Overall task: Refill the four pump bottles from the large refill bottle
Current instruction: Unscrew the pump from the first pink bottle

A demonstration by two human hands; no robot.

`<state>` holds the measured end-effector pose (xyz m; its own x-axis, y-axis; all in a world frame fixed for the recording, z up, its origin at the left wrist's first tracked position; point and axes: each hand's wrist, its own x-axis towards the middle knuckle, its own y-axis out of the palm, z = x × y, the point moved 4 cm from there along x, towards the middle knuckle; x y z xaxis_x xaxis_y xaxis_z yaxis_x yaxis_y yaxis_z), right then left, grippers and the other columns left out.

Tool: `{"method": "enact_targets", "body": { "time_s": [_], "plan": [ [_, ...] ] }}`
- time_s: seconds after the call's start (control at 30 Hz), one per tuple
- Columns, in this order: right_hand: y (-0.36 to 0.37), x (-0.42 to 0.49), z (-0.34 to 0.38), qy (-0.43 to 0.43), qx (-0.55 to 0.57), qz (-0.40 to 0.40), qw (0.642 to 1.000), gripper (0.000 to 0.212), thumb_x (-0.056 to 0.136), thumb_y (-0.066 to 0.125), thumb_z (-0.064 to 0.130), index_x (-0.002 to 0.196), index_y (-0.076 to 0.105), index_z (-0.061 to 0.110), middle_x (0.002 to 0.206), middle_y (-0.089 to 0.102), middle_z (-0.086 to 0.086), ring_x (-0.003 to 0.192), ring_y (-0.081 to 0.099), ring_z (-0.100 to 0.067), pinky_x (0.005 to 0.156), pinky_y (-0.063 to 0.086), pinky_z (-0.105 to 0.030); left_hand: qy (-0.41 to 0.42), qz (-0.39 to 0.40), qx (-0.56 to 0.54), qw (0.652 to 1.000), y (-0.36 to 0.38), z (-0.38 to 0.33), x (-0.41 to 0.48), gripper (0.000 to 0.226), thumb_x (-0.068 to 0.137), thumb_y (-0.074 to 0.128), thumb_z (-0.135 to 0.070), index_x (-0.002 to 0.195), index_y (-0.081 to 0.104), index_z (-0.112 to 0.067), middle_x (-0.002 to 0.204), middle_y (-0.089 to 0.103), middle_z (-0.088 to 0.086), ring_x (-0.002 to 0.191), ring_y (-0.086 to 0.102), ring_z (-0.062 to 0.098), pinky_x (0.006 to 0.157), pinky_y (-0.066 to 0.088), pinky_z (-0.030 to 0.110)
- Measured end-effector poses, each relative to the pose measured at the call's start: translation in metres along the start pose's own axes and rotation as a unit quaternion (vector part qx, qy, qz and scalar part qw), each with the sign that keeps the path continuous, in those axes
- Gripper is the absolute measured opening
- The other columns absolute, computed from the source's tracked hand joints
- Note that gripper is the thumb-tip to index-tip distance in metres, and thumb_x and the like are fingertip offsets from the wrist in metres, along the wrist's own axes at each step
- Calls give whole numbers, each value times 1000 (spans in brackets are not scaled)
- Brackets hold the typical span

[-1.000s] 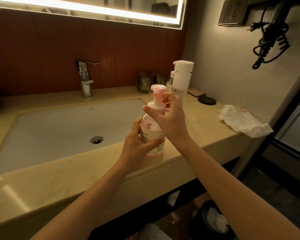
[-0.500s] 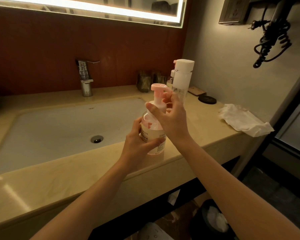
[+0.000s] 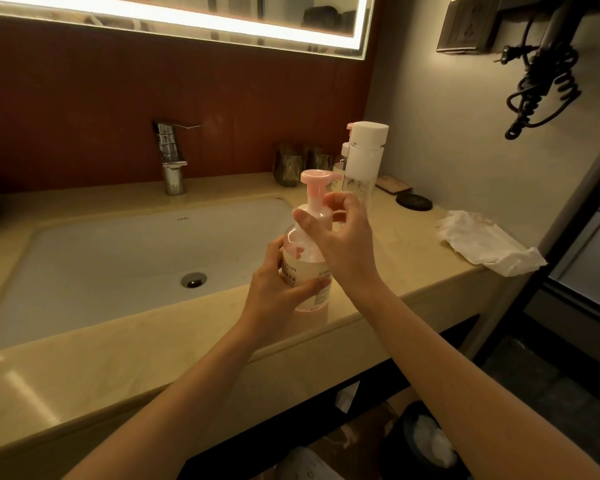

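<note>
The polished beige stone counter (image 3: 118,358) carries everything here. The white rectangular sink basin (image 3: 101,265) is sunk into it, and on the back rim of the basin I read the letters HEGII. At the back right of the counter the tall clear plastic bottle with a white cap (image 3: 364,168) stands upright. No writing on it is legible.

The round clear plastic pump bottle with a pink pump head (image 3: 307,268) stands near the front edge of the counter, just right of the basin. The left hand (image 3: 274,296) wraps its fingers and thumb round the lower body of the pump bottle. The right hand (image 3: 343,240) pinches the pink collar under the pump head between thumb and curled fingers.

I judge this pump bottle to be light and thin-walled. Its smooth plastic is probably slippery if soap is on it. The body is the good place for holding firm and the collar for turning. The pump head would likely only sink or spin.

On its label I read OUDS, the end of a word whose beginning is hidden. The lines below are too small to read.
</note>
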<state>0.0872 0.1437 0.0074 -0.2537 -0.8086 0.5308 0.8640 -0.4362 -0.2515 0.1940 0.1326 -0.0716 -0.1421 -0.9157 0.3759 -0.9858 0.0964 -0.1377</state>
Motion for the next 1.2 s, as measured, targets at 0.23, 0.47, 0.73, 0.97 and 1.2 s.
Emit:
{"method": "enact_targets", "body": {
  "time_s": [0.23, 0.47, 0.73, 0.97, 1.2],
  "plan": [
    [6, -5, 1, 32, 88, 45, 995, 37, 96, 44, 26, 132, 42, 16, 125, 54, -1, 104, 55, -10, 82, 49, -21, 5, 0, 3, 1000, -1, 0, 0, 72, 68, 78, -22, 124, 35, -37, 106, 55, -22, 95, 57, -8, 68, 48, 8],
    [4, -2, 2, -7, -4, -6, 1000, 51, 80, 69, 33, 120, 45, 13, 113, 52, 0, 98, 50, -9, 72, 41, -3, 0, 1, -3, 1000, 0, 1, 0, 67, 68, 78, -24, 121, 38, -36, 106, 56, -19, 94, 58, -8, 67, 48, 10],
    [3, -4, 1, 27, 81, 39, 996, 39, 92, 51, 28, 128, 41, 19, 118, 52, 7, 103, 55, -10, 79, 49, -19, 5, -2, 8, 1000, -1, 0, 0, 71, 68, 78, -23, 124, 36, -37, 105, 55, -20, 94, 58, -5, 66, 48, 9],
    [3, -5, -3, -21, -2, -12, 1000, 42, 82, 68, 28, 115, 48, 11, 107, 52, 4, 93, 51, -5, 72, 40, 2, 5, 2, 6, 1000, 0, 0, 0, 67, 70, 77, -21, 123, 37, -34, 106, 55, -19, 95, 58, -1, 69, 50, 11],
    [4, -8, -3, 7, 78, 23, 997, 53, 80, 48, 42, 122, 55, 9, 115, 61, -3, 101, 60, -14, 78, 51, -17, 7, 1, -1, 1000, -1, 0, 0, 71, 68, 79, -21, 125, 38, -34, 103, 58, -17, 92, 59, -8, 69, 50, 12]
  ]
}}
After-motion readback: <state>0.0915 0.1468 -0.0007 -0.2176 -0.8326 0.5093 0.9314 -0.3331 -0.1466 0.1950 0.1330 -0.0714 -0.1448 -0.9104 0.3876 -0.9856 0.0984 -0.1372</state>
